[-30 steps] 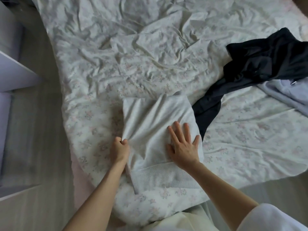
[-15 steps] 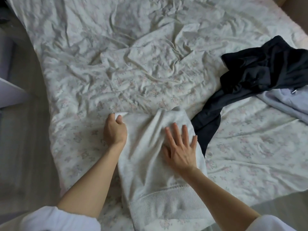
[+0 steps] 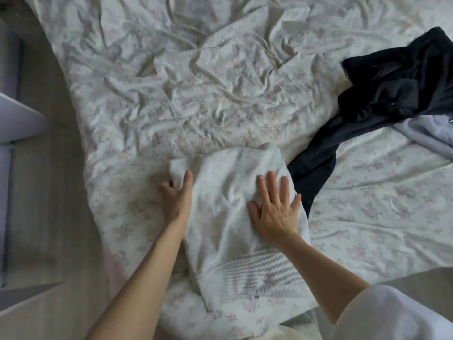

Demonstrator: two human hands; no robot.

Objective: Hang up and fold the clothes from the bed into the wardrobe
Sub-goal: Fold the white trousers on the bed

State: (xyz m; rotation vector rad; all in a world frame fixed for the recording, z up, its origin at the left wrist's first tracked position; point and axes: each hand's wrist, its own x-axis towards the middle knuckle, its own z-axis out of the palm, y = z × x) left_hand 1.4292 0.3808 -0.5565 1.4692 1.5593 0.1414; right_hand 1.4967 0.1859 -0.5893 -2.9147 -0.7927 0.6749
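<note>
Pinching the far left corner of the grey sweatshirt (image 3: 232, 207) in your left hand (image 3: 177, 201), you press your right hand (image 3: 275, 212) flat, fingers spread, on its right half; its long axis runs from you across the bed (image 3: 220, 94).

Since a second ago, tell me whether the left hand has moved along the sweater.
Yes. The left hand went from the sweater's near left edge, by the ribbed hem, up to its far left corner, which it now pinches.

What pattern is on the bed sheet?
Small faded pink-and-grey floral sprigs on white bed sheet; head view.
</note>
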